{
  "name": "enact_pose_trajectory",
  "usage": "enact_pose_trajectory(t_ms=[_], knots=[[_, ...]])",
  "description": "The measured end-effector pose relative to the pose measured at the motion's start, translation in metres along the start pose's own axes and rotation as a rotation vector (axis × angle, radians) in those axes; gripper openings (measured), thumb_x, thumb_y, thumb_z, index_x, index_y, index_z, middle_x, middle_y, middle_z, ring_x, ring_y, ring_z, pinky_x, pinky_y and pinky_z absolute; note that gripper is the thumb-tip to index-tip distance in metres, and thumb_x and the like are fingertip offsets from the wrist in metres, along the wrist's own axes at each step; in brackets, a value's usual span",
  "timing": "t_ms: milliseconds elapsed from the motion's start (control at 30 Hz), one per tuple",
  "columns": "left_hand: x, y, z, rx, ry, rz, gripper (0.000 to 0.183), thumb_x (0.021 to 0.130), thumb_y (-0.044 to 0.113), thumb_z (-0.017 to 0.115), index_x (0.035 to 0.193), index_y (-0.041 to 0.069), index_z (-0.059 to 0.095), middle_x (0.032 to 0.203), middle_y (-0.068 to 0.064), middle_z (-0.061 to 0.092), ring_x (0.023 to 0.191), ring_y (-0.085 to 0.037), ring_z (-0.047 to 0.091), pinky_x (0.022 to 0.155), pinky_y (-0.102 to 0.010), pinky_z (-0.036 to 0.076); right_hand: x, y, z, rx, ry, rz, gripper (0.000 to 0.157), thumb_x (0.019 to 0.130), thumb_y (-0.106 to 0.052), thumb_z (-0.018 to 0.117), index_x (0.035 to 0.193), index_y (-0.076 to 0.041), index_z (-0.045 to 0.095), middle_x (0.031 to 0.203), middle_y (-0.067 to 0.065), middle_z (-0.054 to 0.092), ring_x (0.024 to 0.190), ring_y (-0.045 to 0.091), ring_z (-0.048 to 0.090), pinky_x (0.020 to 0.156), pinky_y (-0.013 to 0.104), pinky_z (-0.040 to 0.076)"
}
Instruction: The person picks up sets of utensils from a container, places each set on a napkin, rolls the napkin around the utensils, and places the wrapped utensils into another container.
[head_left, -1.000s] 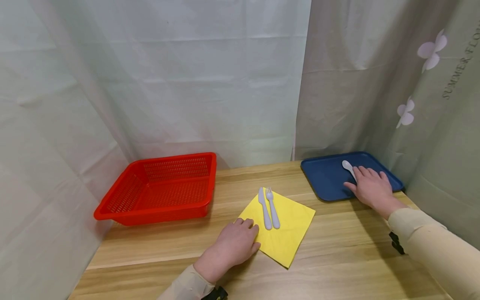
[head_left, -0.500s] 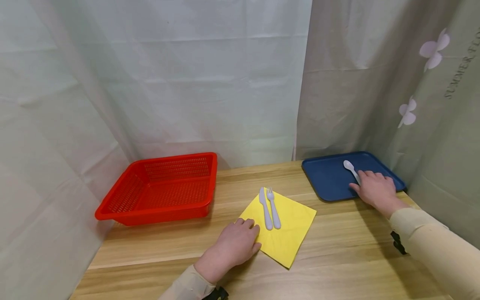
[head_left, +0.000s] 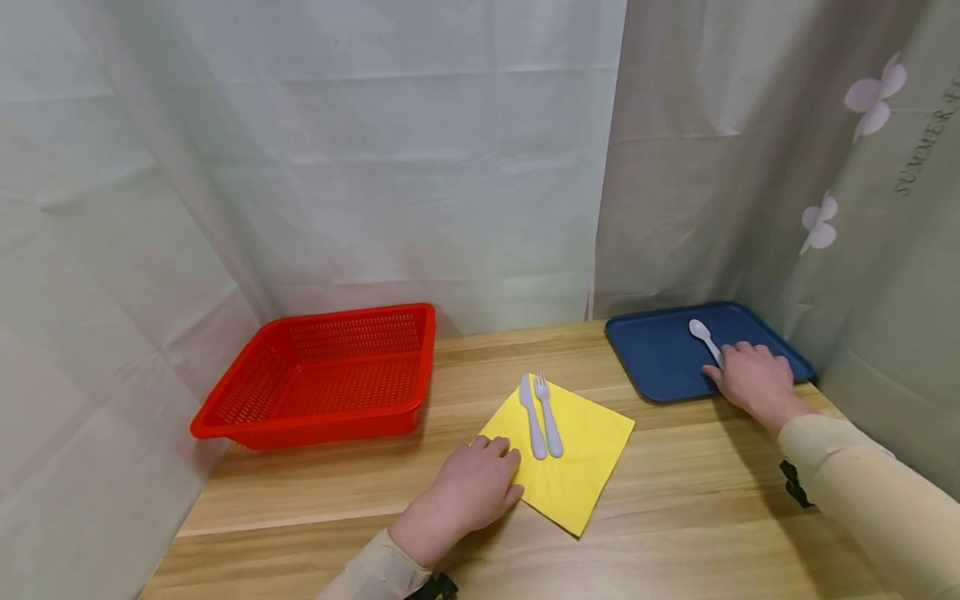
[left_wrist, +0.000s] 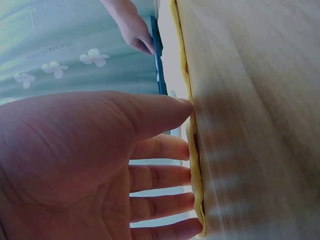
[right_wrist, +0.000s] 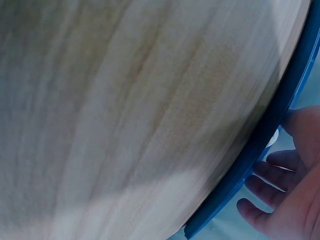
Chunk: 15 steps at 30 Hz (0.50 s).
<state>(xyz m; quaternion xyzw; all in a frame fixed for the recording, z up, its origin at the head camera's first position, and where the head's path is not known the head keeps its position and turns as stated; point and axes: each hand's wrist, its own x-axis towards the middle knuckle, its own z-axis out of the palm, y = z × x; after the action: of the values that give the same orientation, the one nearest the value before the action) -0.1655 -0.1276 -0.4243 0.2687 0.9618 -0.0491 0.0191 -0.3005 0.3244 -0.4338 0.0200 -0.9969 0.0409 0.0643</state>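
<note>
My left hand [head_left: 476, 483] rests at the left edge of a folded yellow napkin [head_left: 588, 442]; in the left wrist view its fingertips touch the napkin edge [left_wrist: 196, 185], fingers extended. A pale knife [head_left: 532, 421] and a matching fork [head_left: 551, 421] lie side by side on the napkin. At the right, my right hand [head_left: 757, 382] lies over the near part of a blue tray [head_left: 660, 367], fingers loosely spread. A white spoon [head_left: 699, 330] lies on the tray, its bowl pointing away and its handle end beside my thumb and index finger, partly hidden.
A red perforated plastic basket [head_left: 322, 429] stands at the back left of the wooden table [head_left: 660, 517]. Pale curtains [head_left: 420, 167] hang close behind the table and on both sides.
My right hand has shifted slightly right and back, so more of the spoon's handle shows. The spoon lies as before on the tray. My left hand has stayed on the napkin.
</note>
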Motion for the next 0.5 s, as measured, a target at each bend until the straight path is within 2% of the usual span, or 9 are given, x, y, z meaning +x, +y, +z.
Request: enact_pose_trajectory(t_ms=[267,500], knots=[[-0.0007,0.0006,-0.0011,-0.011,-0.003,-0.008,0.044,0.104,0.045,0.076,0.134,0.013,0.074,0.136,-0.007,0.068,0.12,-0.029,0.064,0.098,-0.047,0.058,0.0019,-0.0007,0.0004,0.002,-0.028,0.006,0.05,0.11,-0.029,0.066,0.126,0.018,0.059,0.117,0.036,0.061,0.109,0.057,0.056,0.088,0.073,0.05],[-0.0004,0.0006,-0.0011,-0.015,-0.009,-0.013,0.045,0.104,0.045,0.076,0.136,0.013,0.074,0.138,-0.007,0.068,0.122,-0.03,0.064,0.1,-0.048,0.058,0.0067,-0.0009,0.0007,0.018,-0.047,0.022,0.043,0.11,-0.026,0.066,0.117,0.016,0.062,0.108,0.032,0.06,0.103,0.053,0.057,0.078,0.068,0.053]])
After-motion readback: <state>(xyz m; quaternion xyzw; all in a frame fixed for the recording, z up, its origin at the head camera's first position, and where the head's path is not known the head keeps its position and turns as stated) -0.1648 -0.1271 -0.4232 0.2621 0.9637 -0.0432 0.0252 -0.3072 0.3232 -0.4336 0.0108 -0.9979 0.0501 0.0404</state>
